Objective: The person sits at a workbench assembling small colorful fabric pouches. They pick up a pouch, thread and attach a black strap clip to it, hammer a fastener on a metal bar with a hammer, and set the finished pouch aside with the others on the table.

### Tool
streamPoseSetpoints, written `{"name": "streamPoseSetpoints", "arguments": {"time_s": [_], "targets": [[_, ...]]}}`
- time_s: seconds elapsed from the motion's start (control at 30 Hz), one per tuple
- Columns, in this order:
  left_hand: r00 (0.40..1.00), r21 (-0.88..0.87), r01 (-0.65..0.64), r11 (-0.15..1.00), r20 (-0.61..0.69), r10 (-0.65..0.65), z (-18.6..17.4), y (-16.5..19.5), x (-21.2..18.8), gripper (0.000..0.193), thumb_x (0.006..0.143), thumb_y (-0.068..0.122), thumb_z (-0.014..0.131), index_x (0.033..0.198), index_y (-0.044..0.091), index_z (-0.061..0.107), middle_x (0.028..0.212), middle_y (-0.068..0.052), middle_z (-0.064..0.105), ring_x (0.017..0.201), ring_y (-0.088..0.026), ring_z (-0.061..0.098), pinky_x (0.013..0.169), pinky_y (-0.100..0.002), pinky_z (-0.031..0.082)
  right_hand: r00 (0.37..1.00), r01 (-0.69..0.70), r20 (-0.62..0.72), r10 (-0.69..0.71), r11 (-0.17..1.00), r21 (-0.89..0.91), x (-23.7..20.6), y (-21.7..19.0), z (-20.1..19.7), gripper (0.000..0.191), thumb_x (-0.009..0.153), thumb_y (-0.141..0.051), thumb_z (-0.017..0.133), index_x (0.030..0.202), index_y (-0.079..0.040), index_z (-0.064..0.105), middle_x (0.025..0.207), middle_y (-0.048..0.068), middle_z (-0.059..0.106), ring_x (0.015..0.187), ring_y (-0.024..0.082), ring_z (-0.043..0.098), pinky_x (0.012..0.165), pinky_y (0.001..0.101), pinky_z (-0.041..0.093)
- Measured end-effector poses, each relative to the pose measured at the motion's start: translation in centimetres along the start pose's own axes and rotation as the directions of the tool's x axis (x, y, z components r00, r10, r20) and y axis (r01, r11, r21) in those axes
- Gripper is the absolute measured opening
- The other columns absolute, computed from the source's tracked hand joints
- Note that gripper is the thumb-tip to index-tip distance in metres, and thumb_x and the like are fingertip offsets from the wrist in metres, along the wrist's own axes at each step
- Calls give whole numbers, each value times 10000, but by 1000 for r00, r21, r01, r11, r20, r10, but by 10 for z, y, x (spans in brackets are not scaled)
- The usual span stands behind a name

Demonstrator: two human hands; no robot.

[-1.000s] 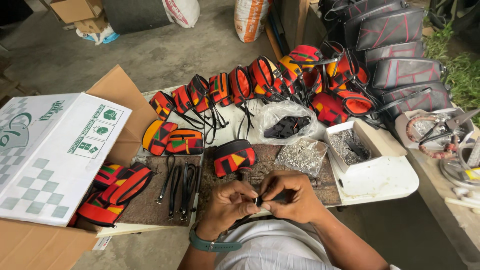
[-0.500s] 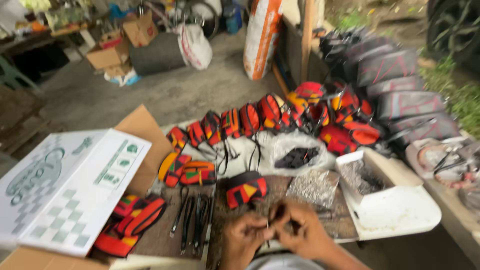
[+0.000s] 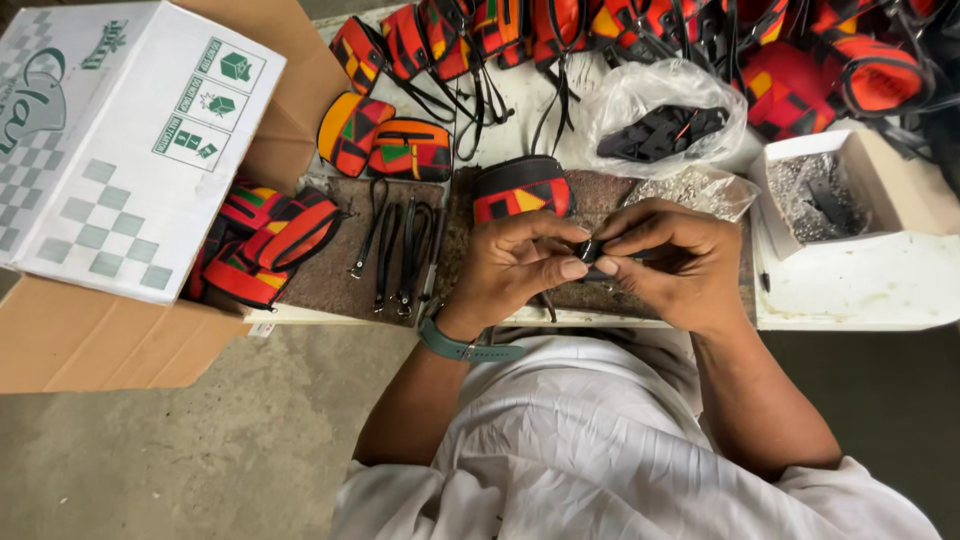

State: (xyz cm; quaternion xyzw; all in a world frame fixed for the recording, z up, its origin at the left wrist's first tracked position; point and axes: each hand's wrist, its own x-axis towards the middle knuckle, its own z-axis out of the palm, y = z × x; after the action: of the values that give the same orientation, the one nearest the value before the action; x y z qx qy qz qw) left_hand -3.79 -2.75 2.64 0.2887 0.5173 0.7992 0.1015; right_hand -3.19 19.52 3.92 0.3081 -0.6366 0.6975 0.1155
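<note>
The largest package is a brown cardboard carton at the left edge of the counter, with a white box lying across it. The white box carries grey checker squares, a grey emblem, and three small green-and-white pictogram labels in a slanted row near its right corner.

Along the far side of the counter runs a row of finished pouches in red, orange, green and black patchwork, their black straps trailing toward the worker. More pouches are stacked at the carton's mouth, two lie flat near it, and one stands just beyond the hands. By that count much of the sewing looks done; the fitting of straps appears to be only partly through.

An open white box at the right holds small dark metal fittings. A clear bag holds black parts, and a smaller clear bag holds silvery bits. Several loose black straps with metal clips lie on a brown mat, seemingly waiting their turn.

The left hand, with a green watch at the wrist, and the right hand meet over the mat. The fingers of both are pinched on one small black strap piece held between them, just above the near edge of the counter.
</note>
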Motion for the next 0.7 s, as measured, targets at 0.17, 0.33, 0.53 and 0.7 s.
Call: {"name": "streamPoseSetpoints", "arguments": {"time_s": [0.17,0.33,0.53,0.7], "targets": [[995,45,-57,997,86,53,3,3,-3,264,942,-36,802,1178,6,691,1133,-58,684,1040,-116,670,951,-279,573,1000,-20,-17,22,994,109,-13,-1,3,145,843,56,821,887,11,690,1011,151,706,881,161,692,786,265,569],[995,226,-83,971,78,67,5,12,-10,234,911,-46,818,1103,7,694,1093,-81,694,995,-109,678,873,-259,576,998,-40,-35,44,994,104,-22,-1,13,139,877,52,801,867,6,670,1003,131,684,900,153,669,802,268,559],[997,231,-73,970,7,73,3,7,-17,226,913,-55,808,1094,-3,683,1078,-82,691,1019,-112,676,871,-259,580,994,-90,-52,95,992,89,-24,6,22,138,900,66,780,904,3,658,1002,118,670,930,147,654,811,271,548],[985,442,-101,892,-79,151,-2,-11,-21,218,904,-70,828,1060,-4,690,1035,-81,712,951,-107,683,823,-249,574,990,-110,-86,116,992,69,-20,20,29,136,930,76,746,912,2,634,948,109,672,859,125,644,770,237,536]]}}
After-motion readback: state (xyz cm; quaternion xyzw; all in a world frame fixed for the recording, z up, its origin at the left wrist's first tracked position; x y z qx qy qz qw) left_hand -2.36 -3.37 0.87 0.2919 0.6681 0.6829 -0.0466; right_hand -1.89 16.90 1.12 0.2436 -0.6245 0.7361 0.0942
